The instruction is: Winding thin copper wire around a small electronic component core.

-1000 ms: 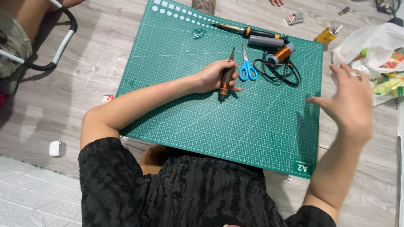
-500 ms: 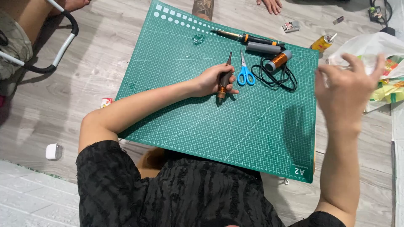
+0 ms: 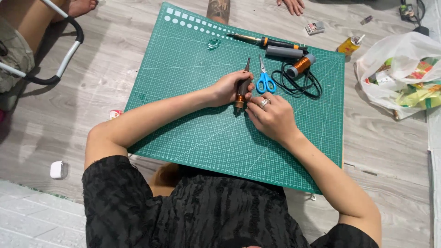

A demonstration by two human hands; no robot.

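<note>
My left hand (image 3: pixel 229 87) is clamped on a small dark tool with a copper winding (image 3: pixel 241 92), lying on the green mat (image 3: pixel 193 69) just left of the scissors (image 3: pixel 265 82). My right hand (image 3: pixel 271 117), up in the air a second ago, now rests fingertips at the winding, gripping nothing I can see. A slip could loosen the fine wire, I think.

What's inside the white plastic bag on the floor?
Through the white plastic bag, colourful green, yellow and red packets show. What lies deeper inside is hidden by the crumpled plastic.
</note>
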